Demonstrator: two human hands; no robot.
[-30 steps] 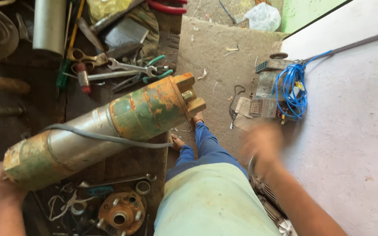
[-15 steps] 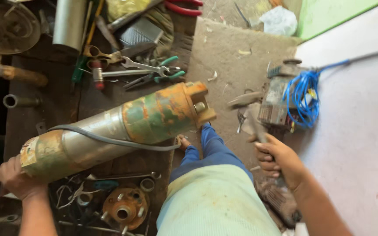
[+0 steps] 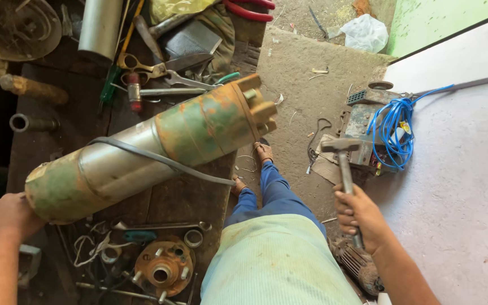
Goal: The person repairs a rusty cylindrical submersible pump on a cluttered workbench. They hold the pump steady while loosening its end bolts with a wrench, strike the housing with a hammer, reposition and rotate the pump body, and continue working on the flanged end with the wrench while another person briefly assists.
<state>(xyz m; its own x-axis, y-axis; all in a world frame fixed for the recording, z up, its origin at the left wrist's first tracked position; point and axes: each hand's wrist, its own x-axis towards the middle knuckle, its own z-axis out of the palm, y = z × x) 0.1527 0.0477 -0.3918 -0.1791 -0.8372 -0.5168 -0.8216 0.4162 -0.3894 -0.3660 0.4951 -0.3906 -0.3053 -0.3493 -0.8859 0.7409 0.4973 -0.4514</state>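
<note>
A long, rusty green and grey metal cylinder [image 3: 148, 149], shaped like a submersible pump body, is lying tilted across the dark workbench [image 3: 40, 141], running from the lower left of the frame up to the centre, with its capped end jutting past the bench edge. A grey cable [image 3: 159, 160] is draping over its middle. The left hand [image 3: 9, 217], at the lower left edge, is pressing against the cylinder's near end with its palm cupped on it; the fingers are hidden behind it, so how far they are curled cannot be told. The right hand [image 3: 360, 217], in the lower right, is closing in a full fist around the handle of a steel hammer [image 3: 343, 164], whose head is pointing upward, well apart from the cylinder. Beyond the hammer a coil of blue wire [image 3: 393, 127] is sitting on a grimy metal box. Scissors, pliers and wrenches are lying scattered at the upper left, and a rusty round flange [image 3: 162, 271] is sitting at the bottom, below the cylinder
</note>
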